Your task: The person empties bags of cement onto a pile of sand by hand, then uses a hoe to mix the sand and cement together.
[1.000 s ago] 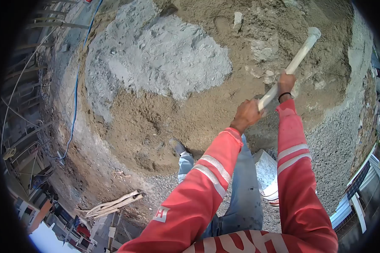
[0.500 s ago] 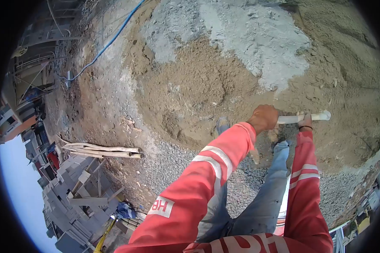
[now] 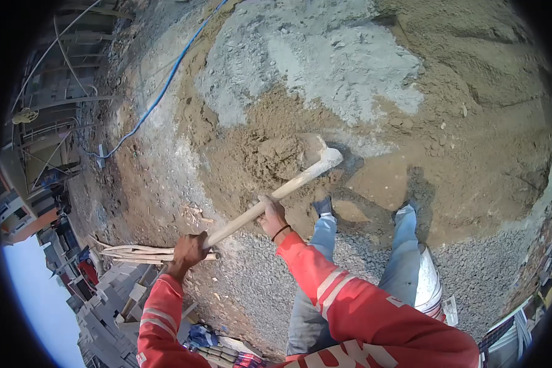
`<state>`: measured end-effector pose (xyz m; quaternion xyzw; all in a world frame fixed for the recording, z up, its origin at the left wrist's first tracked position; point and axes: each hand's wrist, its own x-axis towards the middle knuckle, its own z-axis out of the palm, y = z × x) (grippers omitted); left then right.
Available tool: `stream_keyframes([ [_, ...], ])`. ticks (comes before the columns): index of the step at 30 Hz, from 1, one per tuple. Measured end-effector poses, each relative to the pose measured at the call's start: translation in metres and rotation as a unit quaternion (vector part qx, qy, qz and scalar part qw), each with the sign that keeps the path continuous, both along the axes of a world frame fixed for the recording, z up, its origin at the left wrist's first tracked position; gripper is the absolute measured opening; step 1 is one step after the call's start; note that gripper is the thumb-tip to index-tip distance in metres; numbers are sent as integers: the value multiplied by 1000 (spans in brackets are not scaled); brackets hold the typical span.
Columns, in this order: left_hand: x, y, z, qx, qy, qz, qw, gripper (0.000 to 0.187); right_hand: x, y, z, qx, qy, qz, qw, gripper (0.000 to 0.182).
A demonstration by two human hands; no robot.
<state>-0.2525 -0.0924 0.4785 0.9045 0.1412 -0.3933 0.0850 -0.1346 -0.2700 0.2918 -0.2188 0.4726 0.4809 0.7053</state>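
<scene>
A hoe (image 3: 242,219) with a pale wooden handle slants across the middle of the view. My left hand (image 3: 191,250) is closed around the handle's near end. Further along, my right hand (image 3: 272,216), with a dark band at its wrist, also wraps the handle. The hoe's head lies low over the ground, its blade (image 3: 313,144) against a clump of damp brown sand mix (image 3: 275,156). Part of the blade is hidden by the mix. Grey cement-like powder (image 3: 313,61) covers the sand just beyond.
My feet stand on sand at the edge of grey gravel (image 3: 245,264). Several wooden poles (image 3: 141,252) lie to the left, near stacked grey blocks (image 3: 107,294). A blue hose (image 3: 165,83) runs along the upper left. A white sack (image 3: 429,279) stands beside my right leg.
Both hands have swung the hoe from the right across to the left. Its head now lies at the sand mix, and the handle shows at length. The view has shifted slightly.
</scene>
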Motion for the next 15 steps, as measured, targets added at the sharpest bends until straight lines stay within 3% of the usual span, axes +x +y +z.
stream_keyframes([
  [4,8,-66,-37,-90,-116,52,988,23,62,-75,64,-169,-204,41,963,22],
  [5,48,-107,-35,-85,-174,19,981,21,84,-106,67,-213,-265,73,938,23],
  [7,106,-177,-82,-209,-235,96,945,22,182,-174,135,-303,-362,30,881,23],
  [9,210,-277,-90,-323,-291,106,895,20,269,-247,183,-353,-481,-31,802,18],
  [10,268,-332,-85,-381,-346,96,852,19,313,-286,212,-404,-530,-18,745,22],
  [11,322,-385,-79,-445,-366,106,811,20,351,-318,236,-438,-572,-78,689,20],
  [12,377,-438,-68,-512,-418,112,742,22,387,-354,254,-411,-646,-125,631,23],
  [15,499,-573,-54,-582,-422,130,683,23,466,-456,267,-553,-663,-64,501,22],
])
